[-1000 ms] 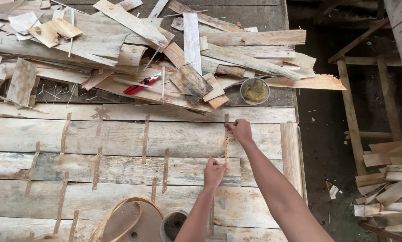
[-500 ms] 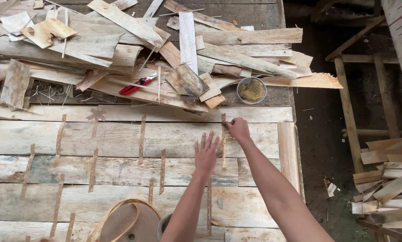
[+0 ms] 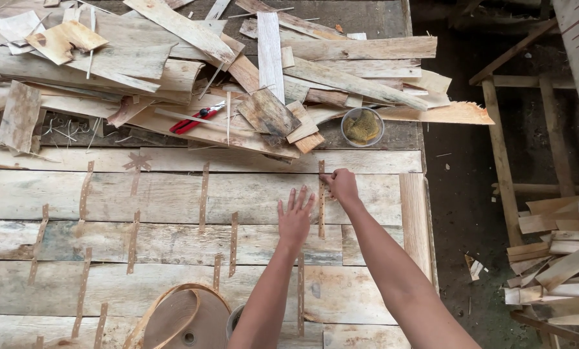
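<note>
Left hand [image 3: 296,218] lies spread flat on the veneer sheet [image 3: 173,194]; right hand [image 3: 341,184] pinches the tape strip [image 3: 321,207].

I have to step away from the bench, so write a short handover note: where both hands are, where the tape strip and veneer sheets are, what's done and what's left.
Left hand: open, fingers spread, flat on the veneer sheets beside the strip.
Right hand: fingertips pinching the top end of the perforated tape strip, which lies across a seam.
Tape roll sits at the near edge; red cutters and a bowl with a sponge lie by the scrap pile.
Done: many strips already cross the seams to the left.
Left: this strip looks not fully pressed down.
</note>
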